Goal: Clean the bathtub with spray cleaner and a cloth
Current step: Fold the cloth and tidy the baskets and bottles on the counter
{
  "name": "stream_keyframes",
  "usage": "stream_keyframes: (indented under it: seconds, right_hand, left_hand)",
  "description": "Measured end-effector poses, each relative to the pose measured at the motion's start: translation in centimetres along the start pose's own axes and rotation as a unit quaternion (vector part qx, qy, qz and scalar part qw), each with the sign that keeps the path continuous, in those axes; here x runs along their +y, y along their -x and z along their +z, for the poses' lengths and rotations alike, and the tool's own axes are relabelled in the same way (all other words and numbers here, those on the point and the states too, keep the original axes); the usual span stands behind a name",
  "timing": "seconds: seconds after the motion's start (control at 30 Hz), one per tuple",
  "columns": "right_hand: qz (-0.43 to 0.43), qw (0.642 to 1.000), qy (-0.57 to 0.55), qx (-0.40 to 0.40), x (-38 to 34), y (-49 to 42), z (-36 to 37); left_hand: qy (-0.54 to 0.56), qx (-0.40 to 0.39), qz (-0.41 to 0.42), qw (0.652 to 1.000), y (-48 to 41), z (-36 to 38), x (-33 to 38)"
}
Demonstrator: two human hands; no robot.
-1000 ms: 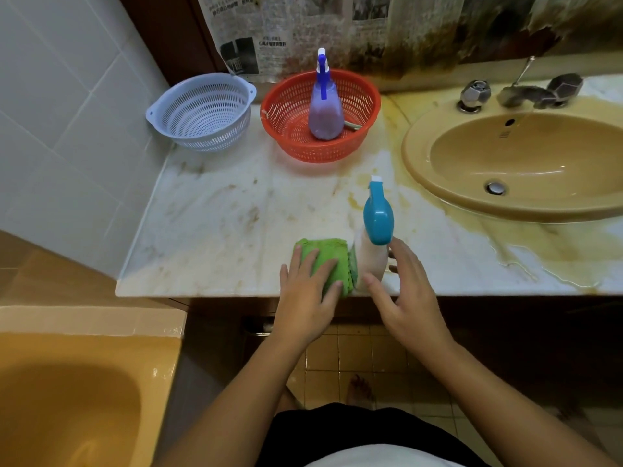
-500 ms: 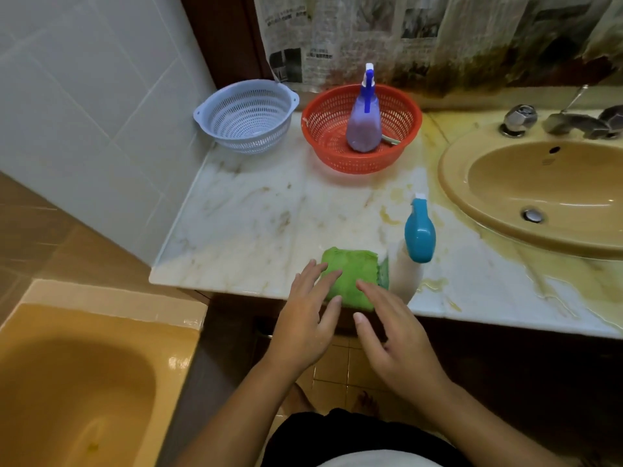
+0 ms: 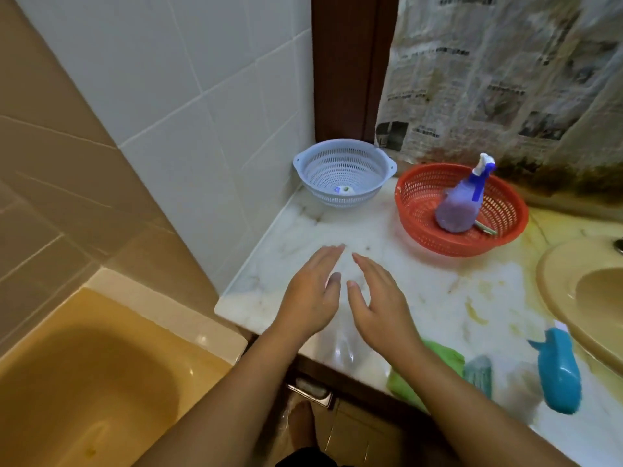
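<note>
The yellow bathtub (image 3: 84,372) fills the lower left. A green cloth (image 3: 441,360) lies at the marble counter's front edge, partly hidden by my right forearm. Beside it stands a spray bottle with a blue head (image 3: 558,367), blurred. My left hand (image 3: 312,291) and my right hand (image 3: 377,298) hover side by side over the counter, fingers straight, holding nothing, up and left of the cloth.
A pale blue colander (image 3: 344,171) sits in the counter's back corner. A red basket (image 3: 462,210) holds a purple spray bottle (image 3: 462,203). The yellow basin (image 3: 586,298) is at the right. White wall tiles rise on the left, above the marble counter (image 3: 421,291).
Both hands have left the green cloth and the blue-headed bottle and now hover further left over the counter. The view has swung left, toward the bathtub.
</note>
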State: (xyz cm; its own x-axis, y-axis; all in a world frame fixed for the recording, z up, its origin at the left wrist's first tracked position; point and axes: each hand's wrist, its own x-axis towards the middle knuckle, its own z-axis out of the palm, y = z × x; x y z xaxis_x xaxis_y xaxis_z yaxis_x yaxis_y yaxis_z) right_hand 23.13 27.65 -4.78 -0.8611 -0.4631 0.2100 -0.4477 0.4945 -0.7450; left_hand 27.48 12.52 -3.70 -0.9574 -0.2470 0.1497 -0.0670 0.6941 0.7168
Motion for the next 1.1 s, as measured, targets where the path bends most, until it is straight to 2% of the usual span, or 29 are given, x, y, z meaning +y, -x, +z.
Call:
stream_keyframes:
  seconds: [0.27, 0.4, 0.53, 0.67, 0.93, 1.1]
  right_hand:
    - [0.042, 0.997, 0.024, 0.051, 0.6, -13.5, 3.9]
    - [0.005, 0.989, 0.129, 0.071, 2.8, -19.5, 4.8]
    - [-0.011, 0.96, 0.278, 0.002, 5.9, -23.7, 4.9]
    - [-0.022, 0.931, 0.362, -0.038, 8.1, -25.7, 4.3]
    - [-0.07, 0.916, 0.394, -0.025, 8.3, -26.3, 4.2]
    - [-0.075, 0.925, 0.372, -0.004, 8.2, -24.8, 5.2]
  left_hand:
    - [-0.037, 0.013, 0.011, 0.999, -12.9, -3.3, -5.9]
    - [-0.098, -0.009, 0.05, 0.994, -18.8, -3.1, -8.2]
    - [-0.222, -0.059, 0.106, 0.968, -23.5, -1.9, -10.4]
    - [-0.282, -0.086, 0.128, 0.947, -25.8, -1.3, -11.7]
    - [-0.227, 0.005, 0.175, 0.958, -26.0, -0.8, -13.2]
    - [-0.206, 0.031, 0.19, 0.959, -24.8, -0.7, -14.1]
